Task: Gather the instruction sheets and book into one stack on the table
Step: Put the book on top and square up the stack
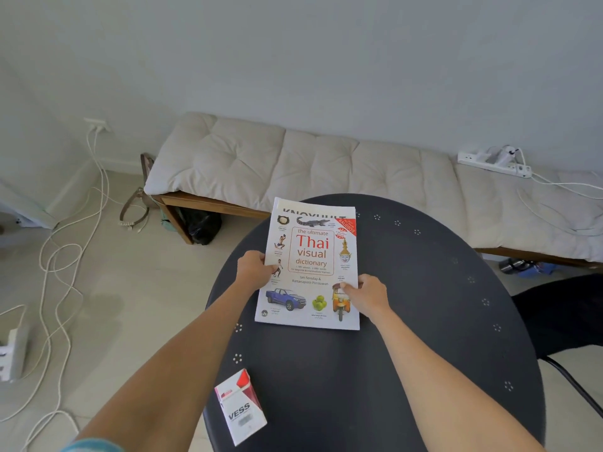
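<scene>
Round dark grey perforated metal worktop (pixel 424 305) is carrying the stack near its far left part; the cushioned beige bench (pixel 293 164) is standing beyond it against the wall.

White glossy paperback book with the red "Thai visual dictionary" title (pixel 310 265) is lying flat, cover up. Long axis is running away from the person, tilted slightly; the title's top edge is pointing toward the bench, the spine along the left side. A strip of white printed paper, the instruction sheets (pixel 313 207), is peeking out past the book's far edge, so the sheets appear to be lying under the book already.

Left hand (pixel 256 267) is gripping the book's left edge, thumb on the cover. Right hand (pixel 367 295) is pinching the right edge, thumb on the cover near the tuk-tuk picture.

Judgement: gathering is looking nearly done; what is remaining is squaring the edges and letting go. How many sheets are lying beneath cannot be told.

Small white-and-red "VESS" cardboard pack (pixel 239 407) is sitting at the near left rim, well apart from the stack.
</scene>
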Demonstrator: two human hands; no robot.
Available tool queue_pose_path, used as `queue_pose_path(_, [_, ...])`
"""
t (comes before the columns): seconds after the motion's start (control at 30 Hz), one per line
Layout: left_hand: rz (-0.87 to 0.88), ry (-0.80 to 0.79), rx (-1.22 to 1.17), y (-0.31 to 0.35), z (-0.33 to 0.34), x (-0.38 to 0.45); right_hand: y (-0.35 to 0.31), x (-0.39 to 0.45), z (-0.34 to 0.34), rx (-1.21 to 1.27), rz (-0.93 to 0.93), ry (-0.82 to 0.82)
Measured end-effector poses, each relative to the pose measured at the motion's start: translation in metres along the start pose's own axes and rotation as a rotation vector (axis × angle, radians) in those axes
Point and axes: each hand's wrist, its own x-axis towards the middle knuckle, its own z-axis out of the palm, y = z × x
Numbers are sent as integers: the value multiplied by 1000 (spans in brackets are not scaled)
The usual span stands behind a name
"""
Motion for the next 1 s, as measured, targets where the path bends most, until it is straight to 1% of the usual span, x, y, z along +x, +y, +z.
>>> queue_pose_path(0.23, [13, 75, -10, 10, 1, 18, -16, 18, 3, -26, 12, 73])
queue_pose_path(0.37, [20, 126, 38, 14, 3, 23, -20, 19, 5, -89, 3, 97])
queue_pose_path(0.47, [20, 170, 137, 14, 5, 21, -25, 15, 8, -148, 18, 143])
queue_pose_path(0.53, [10, 196, 155, 12, 6, 19, -27, 11, 12, -211, 4, 188])
queue_pose_path(0.6, [17, 194, 150, 12, 6, 18, -28, 8, 14, -288, -16, 228])
queue_pose_path(0.67, [29, 171, 161, 13, 4, 17, -28, 5, 15, -323, -28, 227])
queue_pose_path(0.83, [122, 116, 137, 5, -1, 8, -22, 0, 10, -317, -45, 193])
queue_pose_path(0.93, [178, 94, 129, -9, -4, -5, -15, -12, 12, -338, -56, 212])
queue_pose_path(1.0, [210, 96, 174, -25, -4, -17, -11, -23, 16, -350, -74, 250])
